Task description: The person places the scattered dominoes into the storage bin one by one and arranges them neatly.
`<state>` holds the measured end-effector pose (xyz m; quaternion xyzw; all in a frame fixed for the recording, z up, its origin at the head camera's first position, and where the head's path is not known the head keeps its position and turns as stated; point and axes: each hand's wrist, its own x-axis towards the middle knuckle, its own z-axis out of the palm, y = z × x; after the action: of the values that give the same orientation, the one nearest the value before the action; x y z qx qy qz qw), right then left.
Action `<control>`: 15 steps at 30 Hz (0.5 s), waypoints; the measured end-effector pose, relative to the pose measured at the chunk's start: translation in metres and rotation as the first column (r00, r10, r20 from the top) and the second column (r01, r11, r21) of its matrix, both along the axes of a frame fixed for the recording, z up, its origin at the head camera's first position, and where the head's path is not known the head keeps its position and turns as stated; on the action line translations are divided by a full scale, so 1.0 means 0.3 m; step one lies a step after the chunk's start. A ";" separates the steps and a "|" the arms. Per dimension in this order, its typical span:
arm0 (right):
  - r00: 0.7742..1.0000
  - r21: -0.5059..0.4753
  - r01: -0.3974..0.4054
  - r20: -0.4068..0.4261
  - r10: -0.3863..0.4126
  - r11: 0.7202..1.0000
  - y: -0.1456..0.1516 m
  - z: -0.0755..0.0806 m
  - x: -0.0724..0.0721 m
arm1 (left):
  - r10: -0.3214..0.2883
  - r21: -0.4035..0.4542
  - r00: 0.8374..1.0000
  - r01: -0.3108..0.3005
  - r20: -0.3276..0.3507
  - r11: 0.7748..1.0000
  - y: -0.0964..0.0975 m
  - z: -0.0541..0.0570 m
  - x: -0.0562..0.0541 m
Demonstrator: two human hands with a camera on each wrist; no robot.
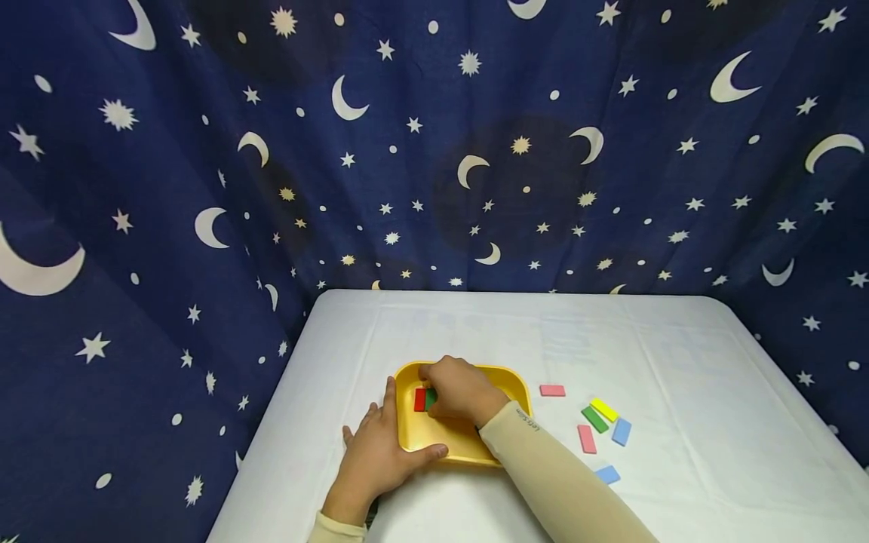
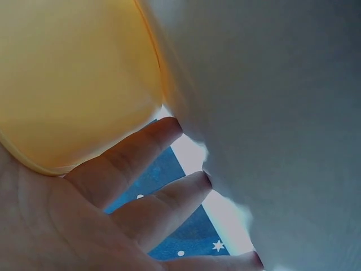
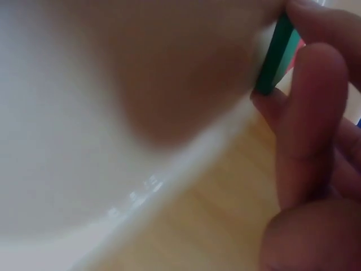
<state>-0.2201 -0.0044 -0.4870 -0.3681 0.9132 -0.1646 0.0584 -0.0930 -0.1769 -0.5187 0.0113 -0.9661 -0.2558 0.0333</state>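
A yellow tray [image 1: 434, 449] stands on the white table. My left hand [image 1: 380, 456] rests against its left side, with the thumb at the near rim and the other fingers spread straight. In the left wrist view, those fingers [image 2: 135, 155] lie alongside the tray wall [image 2: 163, 68], tips at the cloth. Inside the tray, my right hand [image 1: 465, 392] pinches a green block [image 1: 431, 398] between thumb and fingers. A red block [image 1: 420, 400] sits just left of it. The right wrist view shows the green block [image 3: 276, 59] between the fingertips; my right hand and sleeve cover much of the tray.
Right of the tray lie loose blocks: pink ones [image 1: 553, 391] [image 1: 587, 439], a yellow one [image 1: 603, 409], a green one [image 1: 594, 419] and blue ones [image 1: 621, 431] [image 1: 607, 474]. A dark blue curtain [image 1: 434, 188] with moons and stars hangs behind the table.
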 end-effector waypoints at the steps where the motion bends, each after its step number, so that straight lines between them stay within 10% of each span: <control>1: 1.000 0.001 0.002 0.003 -0.002 1.000 0.001 -0.002 0.000 | -0.001 0.000 1.000 0.001 0.000 1.000 0.002 -0.001 0.000; 15: 1.000 -0.012 0.015 0.011 -0.015 1.000 0.001 -0.006 0.009 | 0.001 -0.009 1.000 -0.001 0.006 1.000 0.002 -0.007 -0.001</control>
<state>-0.2173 -0.0041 -0.4887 -0.3607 0.9146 -0.1724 0.0598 -0.0933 -0.1764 -0.5206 0.0122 -0.9674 -0.2513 0.0308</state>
